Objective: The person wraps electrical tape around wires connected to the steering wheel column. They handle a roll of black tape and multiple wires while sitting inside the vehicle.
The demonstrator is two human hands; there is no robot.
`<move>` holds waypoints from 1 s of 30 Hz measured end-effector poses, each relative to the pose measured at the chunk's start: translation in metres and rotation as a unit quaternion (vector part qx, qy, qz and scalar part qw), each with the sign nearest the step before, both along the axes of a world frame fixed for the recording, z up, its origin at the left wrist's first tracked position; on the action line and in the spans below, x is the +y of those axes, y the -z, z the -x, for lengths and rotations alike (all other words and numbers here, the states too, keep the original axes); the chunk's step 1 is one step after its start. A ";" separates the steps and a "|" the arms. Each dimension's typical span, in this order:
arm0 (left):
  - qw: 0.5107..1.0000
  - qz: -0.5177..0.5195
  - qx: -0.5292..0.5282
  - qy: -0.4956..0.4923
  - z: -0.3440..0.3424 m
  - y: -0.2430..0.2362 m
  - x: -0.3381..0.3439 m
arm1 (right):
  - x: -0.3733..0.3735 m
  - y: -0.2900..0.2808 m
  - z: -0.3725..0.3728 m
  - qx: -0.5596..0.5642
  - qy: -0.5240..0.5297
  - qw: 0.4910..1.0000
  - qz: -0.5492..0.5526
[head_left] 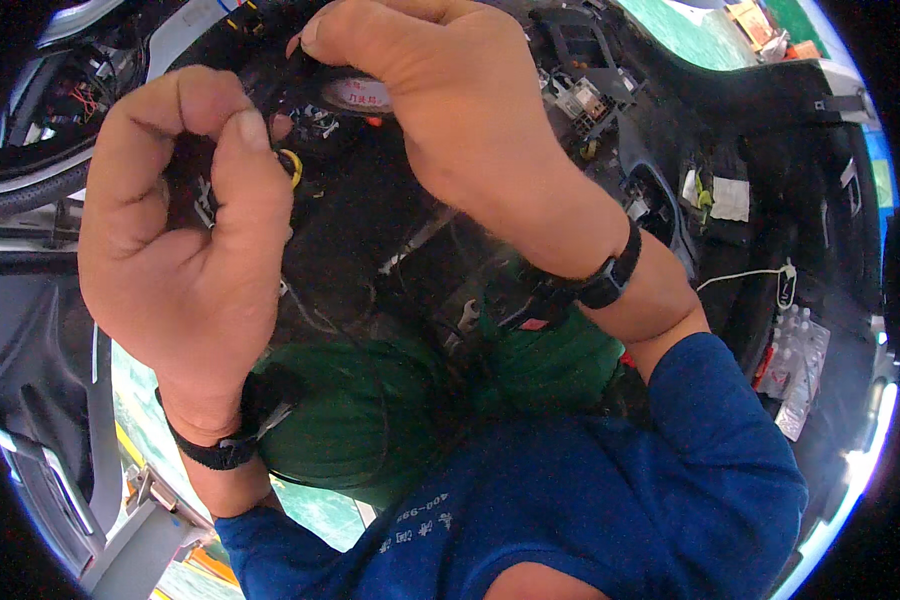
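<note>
My left hand (pixel 185 215) is raised on the left, its fingers curled over and the thumb drawn in to the fingertips. Whatever the pinch holds, if anything, is too small or hidden to name. Just beside its thumb shows a yellow ring-shaped piece (pixel 292 168), and I cannot tell whether the hand touches it. Higher up, my right hand (pixel 440 75) is bent at the wrist, with thumb and fingers drawn together near the upper edge. What lies between those fingers is hidden. Under the right hand sits a pale oval label (pixel 358 95) with red writing.
Around me is a dark, stripped car interior. Exposed parts with connectors (pixel 582 105) lie at the upper right. A metal tool, perhaps a spanner (pixel 470 315), lies near my green-trousered legs (pixel 360 410). Clear plastic bottles (pixel 792 350) and a white cord (pixel 740 275) are at right.
</note>
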State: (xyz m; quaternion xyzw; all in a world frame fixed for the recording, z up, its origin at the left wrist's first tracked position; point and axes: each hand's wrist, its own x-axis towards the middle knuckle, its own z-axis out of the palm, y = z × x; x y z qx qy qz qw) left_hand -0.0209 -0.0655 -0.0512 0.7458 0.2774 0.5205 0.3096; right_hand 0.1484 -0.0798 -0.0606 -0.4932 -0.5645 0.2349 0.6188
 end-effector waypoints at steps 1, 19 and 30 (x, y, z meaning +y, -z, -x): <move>1.000 0.012 -0.001 0.005 0.001 -0.001 0.001 | 0.001 -0.002 0.001 0.020 0.021 1.000 0.009; 0.964 0.105 -0.129 0.207 0.050 -0.009 0.022 | 0.046 0.074 -0.066 -0.127 -0.063 0.977 0.161; 0.954 0.184 -0.180 0.151 0.027 -0.017 0.012 | 0.109 0.313 -0.081 -0.466 -0.175 0.855 0.145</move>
